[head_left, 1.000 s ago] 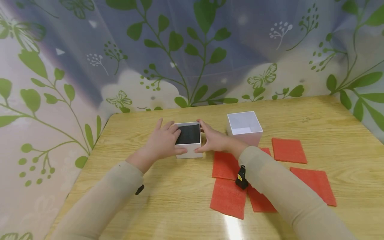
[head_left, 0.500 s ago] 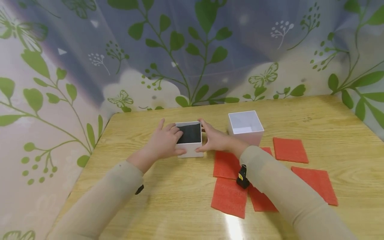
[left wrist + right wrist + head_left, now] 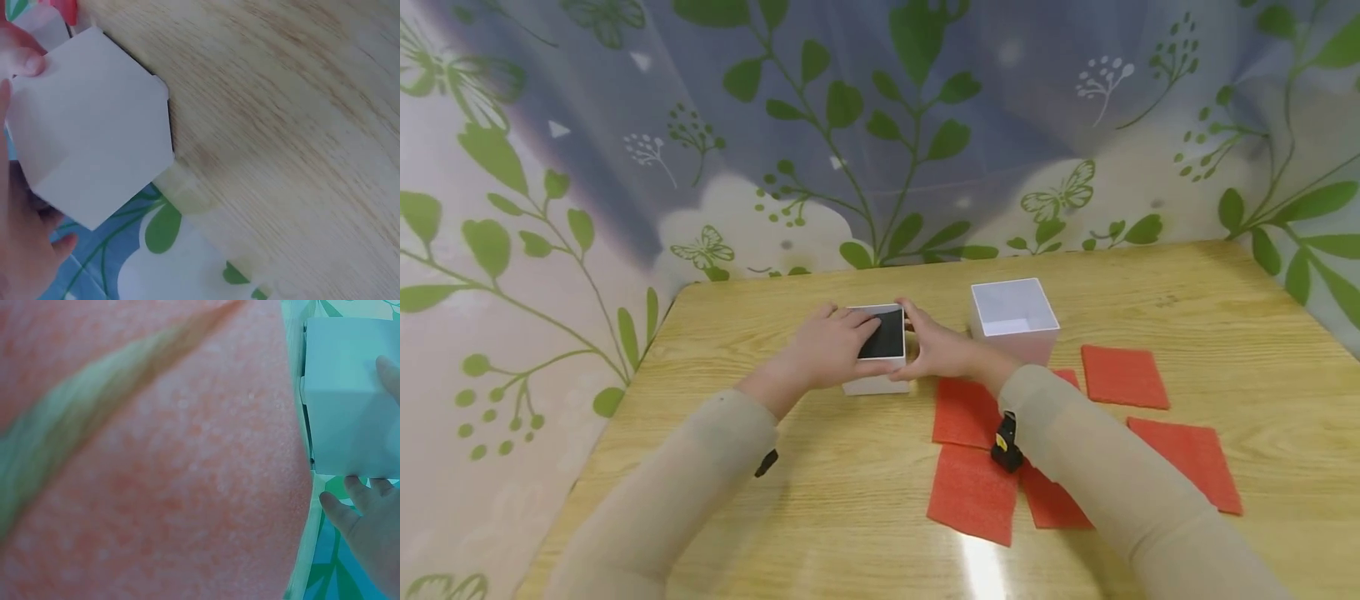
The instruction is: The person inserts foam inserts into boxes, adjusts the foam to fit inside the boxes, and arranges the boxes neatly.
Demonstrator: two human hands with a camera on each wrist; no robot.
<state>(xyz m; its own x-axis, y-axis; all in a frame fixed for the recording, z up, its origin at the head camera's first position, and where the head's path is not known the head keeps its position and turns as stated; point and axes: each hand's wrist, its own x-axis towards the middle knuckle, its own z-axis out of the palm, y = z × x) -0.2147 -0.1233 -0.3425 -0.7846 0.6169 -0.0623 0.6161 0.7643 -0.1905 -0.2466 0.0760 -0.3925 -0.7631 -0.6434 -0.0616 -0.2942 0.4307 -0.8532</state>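
Observation:
A white square box [image 3: 876,386] stands on the table in the head view, with black material [image 3: 891,337] inside near its top. My left hand [image 3: 827,346] lies across the box's left part, its fingers extended over the black material and the thumb along the front rim. From the right, my right hand [image 3: 942,348] grips the box, thumb at the front and a finger at the back corner. Both wrist views show the box's plain outer sides [image 3: 94,125], [image 3: 350,394] with fingers beside them; its inside is hidden there.
To the right of the hands stands a second white box [image 3: 1015,308] with an open top. Several red square pieces [image 3: 973,493], [image 3: 1124,377] lie at the right, some partly under my right forearm. A patterned curtain [image 3: 880,125] hangs behind the table's back edge.
My left hand has moved right, further over the box, and its fingers reach across more of the black material. The right hand keeps its hold and both boxes stay in place.

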